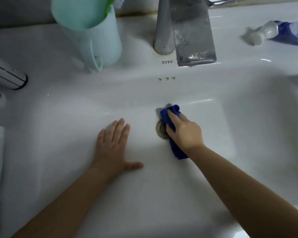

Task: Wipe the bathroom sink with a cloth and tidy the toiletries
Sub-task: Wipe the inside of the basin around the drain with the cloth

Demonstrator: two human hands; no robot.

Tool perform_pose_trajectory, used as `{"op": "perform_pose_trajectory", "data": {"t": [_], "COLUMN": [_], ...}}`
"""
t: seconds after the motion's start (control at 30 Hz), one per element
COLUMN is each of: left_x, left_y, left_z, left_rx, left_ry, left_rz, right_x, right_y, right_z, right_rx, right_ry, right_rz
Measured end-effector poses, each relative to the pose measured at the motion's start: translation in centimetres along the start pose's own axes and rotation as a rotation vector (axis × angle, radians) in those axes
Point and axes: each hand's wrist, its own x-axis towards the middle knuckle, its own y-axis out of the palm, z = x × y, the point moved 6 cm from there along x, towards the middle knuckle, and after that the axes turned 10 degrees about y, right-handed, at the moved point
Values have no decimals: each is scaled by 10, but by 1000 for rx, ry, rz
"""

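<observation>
A pale green cup point(100, 36) and a toothpaste tube point(282, 32) flank the faucet point(163, 28) on the sink point(248, 126) ledge. The right hand point(186, 131) grips a blue cloth point(170, 115) (bunched, partly covering the drain point(161, 129)) on the basin floor; the left hand point(113, 145) lies open, flat beside it.

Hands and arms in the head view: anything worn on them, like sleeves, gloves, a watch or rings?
Nothing worn that shows. The left hand and right hand are bare, without gloves, rings or a watch, and both forearms are uncovered right down to the frame edge, with no sleeve in view.

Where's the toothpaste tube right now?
In the head view, the toothpaste tube lies on the sink ledge at the far right, right of the faucet.
</observation>
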Motion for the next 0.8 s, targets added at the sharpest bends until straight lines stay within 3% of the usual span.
{"op": "perform_pose_trajectory", "data": {"t": [0.13,0.23,0.3,0.4,0.5,0.67,0.73,0.8], "left_x": [0,0,2,-4,-22,-24,-23,-23], "left_y": [-2,-3,-4,-11,-14,-13,-12,-12], "left_z": [0,-1,-2,4,19,25,23,22], "left_rx": [-15,-22,-12,31,79,102,112,129], "left_ry": [-11,-9,3,2,-10,-26,-16,-18], "left_rz": [-8,-1,10,28,74,163,165,174], "right_x": [1,-1,-1,-14,-14,-13,-18,-20], "right_y": [-57,-58,-31,21,17,-46,-40,-16], "right_z": [-95,-99,-53,38,35,-75,-65,-23], "right_rx": [-62,25,125,112,20,-48,8,27], "right_ry": [249,424,373,71,-28,285,346,235], "right_rz": [-229,-281,-193,11,24,-149,-136,-38]}}
